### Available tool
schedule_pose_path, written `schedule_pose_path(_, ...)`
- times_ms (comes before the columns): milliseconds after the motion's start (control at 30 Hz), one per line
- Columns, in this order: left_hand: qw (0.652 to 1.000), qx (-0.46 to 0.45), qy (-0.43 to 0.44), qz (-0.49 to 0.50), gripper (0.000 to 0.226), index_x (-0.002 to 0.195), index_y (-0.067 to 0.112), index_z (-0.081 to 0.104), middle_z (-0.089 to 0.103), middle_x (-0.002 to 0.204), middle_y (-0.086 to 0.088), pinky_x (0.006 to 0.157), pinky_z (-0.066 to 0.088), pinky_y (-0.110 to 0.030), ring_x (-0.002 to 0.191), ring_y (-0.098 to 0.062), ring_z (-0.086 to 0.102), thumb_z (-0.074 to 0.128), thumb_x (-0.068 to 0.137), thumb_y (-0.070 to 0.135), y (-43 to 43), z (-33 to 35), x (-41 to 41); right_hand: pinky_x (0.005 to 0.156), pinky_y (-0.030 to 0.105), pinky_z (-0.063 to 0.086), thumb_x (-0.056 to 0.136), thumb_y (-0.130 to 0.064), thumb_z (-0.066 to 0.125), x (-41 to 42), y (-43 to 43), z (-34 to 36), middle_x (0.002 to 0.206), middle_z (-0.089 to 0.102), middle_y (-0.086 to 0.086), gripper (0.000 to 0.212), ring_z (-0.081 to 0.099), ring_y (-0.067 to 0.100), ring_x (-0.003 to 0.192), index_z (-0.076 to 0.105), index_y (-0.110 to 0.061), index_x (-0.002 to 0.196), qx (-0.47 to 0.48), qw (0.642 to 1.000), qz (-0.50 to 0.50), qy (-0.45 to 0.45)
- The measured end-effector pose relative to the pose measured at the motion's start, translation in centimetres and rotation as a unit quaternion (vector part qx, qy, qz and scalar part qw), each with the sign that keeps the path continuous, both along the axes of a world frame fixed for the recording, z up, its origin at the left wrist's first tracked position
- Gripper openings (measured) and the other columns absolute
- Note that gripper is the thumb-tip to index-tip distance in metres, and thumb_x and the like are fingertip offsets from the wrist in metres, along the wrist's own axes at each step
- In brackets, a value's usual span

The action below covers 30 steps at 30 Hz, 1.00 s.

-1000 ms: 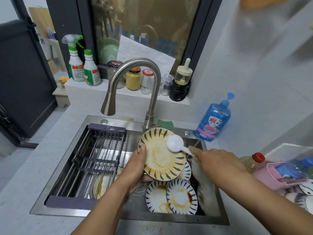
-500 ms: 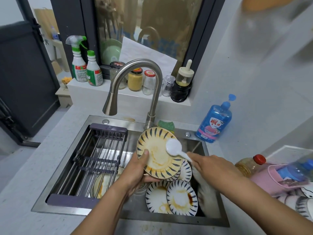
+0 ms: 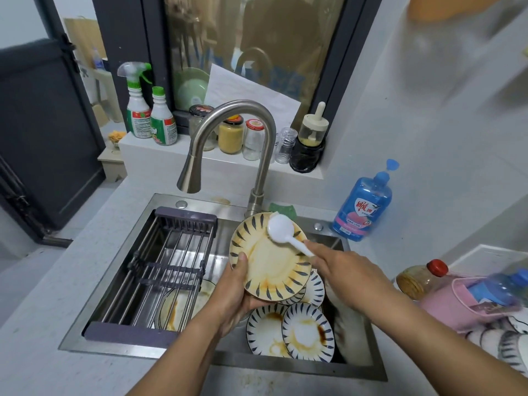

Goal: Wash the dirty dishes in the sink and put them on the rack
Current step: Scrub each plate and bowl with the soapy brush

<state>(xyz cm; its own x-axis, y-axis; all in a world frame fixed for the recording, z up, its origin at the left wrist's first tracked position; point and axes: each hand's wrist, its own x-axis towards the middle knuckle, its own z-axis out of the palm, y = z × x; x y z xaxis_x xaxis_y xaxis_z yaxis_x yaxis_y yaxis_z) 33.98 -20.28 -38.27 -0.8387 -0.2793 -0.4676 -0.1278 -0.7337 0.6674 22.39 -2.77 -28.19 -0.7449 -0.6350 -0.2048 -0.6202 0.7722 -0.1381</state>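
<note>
The chief risk we see is the yellow plate (image 3: 268,261) slipping. It is held tilted in mid-air at the centre of the frame, over the sink (image 3: 357,367), and only its lower left edge is gripped. The brush (image 3: 281,228) presses on the upper right rim, the far side from that grip. In our judgement a hard stroke there could lever the plate out of the hand. It would then drop onto the dirty plates (image 3: 305,330) stacked directly below, at the lower centre, and could chip them or itself. Wet or greasy glaze would make this more likely.

A second concern is that we see no water leaving the faucet (image 3: 228,130), so the brown stains may smear rather than lift. The rack (image 3: 160,270) spans the left half of the sink and holds nothing yet, with another soiled plate lying underneath it.

Our left hand (image 3: 237,290) comes up from the lower centre. Its thumb is laid on the plate's face near the left rim and its fingers are curled beneath, hidden by the plate. Our right hand (image 3: 340,270) reaches in from the lower right, back of the hand upward. Its fingers are closed round the brush handle, which pokes out toward the upper left.
</note>
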Motion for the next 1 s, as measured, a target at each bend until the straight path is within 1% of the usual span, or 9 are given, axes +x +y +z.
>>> schedule_pose_path(167,0.995,0.080,-0.005,0.060,0.055,0.140,0.010,0.049,0.073,0.117,-0.020,0.074,0.062,-0.056,0.104,-0.041,0.072,0.035,0.106,0.050,-1.5,0.2,-0.2,0.055,0.026,0.047,0.099,-0.056,0.052,-0.3,-0.3,-1.6,0.088,0.068,-0.007,0.036,0.058,0.006,0.061,0.060,-0.036,0.128,-0.247,0.945,-0.150,-0.152)
schedule_pose_path(300,0.993,0.106,-0.019,0.047,0.055,0.138,0.010,0.052,0.070,0.122,-0.023,0.080,0.061,-0.058,0.107,-0.042,0.071,0.036,0.105,0.051,-1.3,0.7,0.0,0.041,0.026,0.038,0.087,-0.047,0.076,-0.3,-1.8,-2.4,0.058,0.052,0.001,0.040,0.042,0.013,0.043,0.063,-0.009,0.091,-0.389,0.830,-0.267,-0.298)
schedule_pose_path(467,0.998,0.058,-0.027,-0.011,0.057,0.134,0.008,0.055,0.072,0.120,-0.021,0.090,0.055,-0.060,0.110,-0.039,0.070,0.037,0.103,0.052,-1.2,0.5,0.6,0.038,0.021,0.035,0.090,-0.017,0.071,-0.3,-3.0,-3.7,0.062,0.054,0.004,0.020,0.041,0.010,0.043,0.060,-0.004,0.101,-0.400,0.749,-0.328,-0.414)
schedule_pose_path(567,0.995,-0.089,-0.036,-0.033,0.077,0.152,0.017,0.039,0.065,0.137,-0.009,0.102,0.052,-0.056,0.120,-0.032,0.066,0.052,0.090,0.061,-1.7,0.2,1.0,0.033,0.017,0.035,0.091,-0.004,0.060,-0.8,-3.7,-4.0,0.057,0.048,0.002,0.009,0.040,0.008,0.038,0.056,-0.006,0.099,-0.420,0.697,-0.379,-0.440)
schedule_pose_path(667,0.909,-0.401,-0.026,-0.107,0.093,0.156,0.056,0.006,0.013,0.160,0.025,0.123,0.022,-0.052,0.153,-0.014,0.019,0.054,0.080,0.082,-2.8,-0.2,1.7,0.034,0.018,0.037,0.091,-0.005,0.057,-1.3,-4.2,-3.9,0.051,0.048,0.003,0.004,0.040,0.010,0.037,0.056,-0.004,0.094,-0.404,0.705,-0.392,-0.431)
schedule_pose_path(733,0.827,-0.531,-0.012,-0.184,0.096,0.153,0.060,0.013,0.004,0.165,0.027,0.126,0.006,-0.048,0.154,-0.003,-0.005,0.058,0.073,0.086,-3.6,-0.5,1.8,0.035,0.019,0.039,0.092,-0.007,0.058,-1.7,-4.4,-3.7,0.055,0.052,0.008,0.006,0.041,0.011,0.037,0.057,-0.001,0.093,-0.379,0.722,-0.395,-0.423)
schedule_pose_path(800,0.744,-0.618,-0.006,-0.254,0.092,0.151,0.059,0.026,0.018,0.165,0.021,0.125,0.006,-0.038,0.153,-0.004,0.001,0.075,0.074,0.069,-3.4,0.0,1.5,0.034,0.018,0.041,0.093,-0.008,0.058,-1.9,-4.6,-3.6,0.072,0.060,0.020,0.015,0.043,0.010,0.034,0.060,0.007,0.096,-0.364,0.725,-0.401,-0.426)
schedule_pose_path(900,0.662,-0.709,0.046,-0.236,0.078,0.145,0.061,0.037,0.048,0.149,0.027,0.111,0.035,-0.021,0.137,0.000,0.043,0.078,0.087,0.030,-2.0,0.9,0.6,0.034,0.017,0.040,0.095,-0.010,0.058,-1.5,-5.3,-3.2,0.078,0.060,0.022,0.019,0.043,0.009,0.033,0.061,0.008,0.099,-0.329,0.743,-0.394,-0.429)
schedule_pose_path(1000,0.712,-0.674,0.065,-0.186,0.079,0.133,0.065,0.049,0.067,0.108,0.034,0.081,0.049,-0.015,0.094,0.009,0.060,0.068,0.084,0.005,-1.2,0.8,-0.2,0.035,0.019,0.041,0.097,-0.024,0.062,-1.3,-5.6,-2.4,0.073,0.065,0.017,0.031,0.044,0.010,0.035,0.063,0.005,0.105,-0.309,0.772,-0.358,-0.424)
